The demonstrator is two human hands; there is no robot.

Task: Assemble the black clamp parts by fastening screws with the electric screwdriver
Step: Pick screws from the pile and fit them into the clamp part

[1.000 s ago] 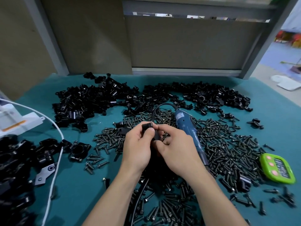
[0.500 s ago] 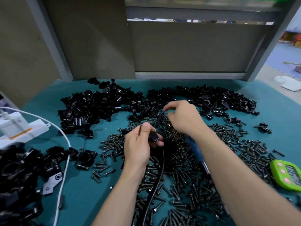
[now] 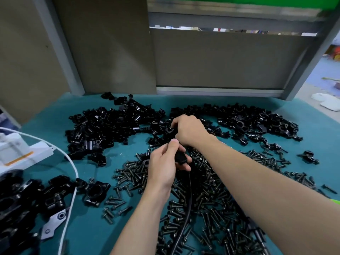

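- Left hand (image 3: pixel 165 168), frame centre: thumb and fingers pinch a small black block-shaped clamp part (image 3: pixel 180 157), held over the heap of dark metal screws (image 3: pixel 211 190).
- Right hand (image 3: pixel 188 129), just above it in the frame: fingers curled round a curved black clamp piece (image 3: pixel 168 130) at the edge of the pile of loose black clamp parts (image 3: pixel 103 129) spread across the upper middle.
- Risk: the pile looks interlocked, so lifting one piece may drag its neighbours out across the teal mat (image 3: pixel 312 140).
- Risk: every piece is black and much alike, so a wrong mate could be picked and would likely not seat.
- Risk: the left pinch looks light. A slip drops the part among the screws, where it would be hard to spot.
- Risk: the right forearm lies low over the screws and could sweep them on the way back.
- Risk: a thin black cable (image 3: pixel 188 208) runs beneath the left wrist and could snag.
- Electric screwdriver: probably the metal shaft (image 3: pixel 257 236) at lower right. Its body is hidden.
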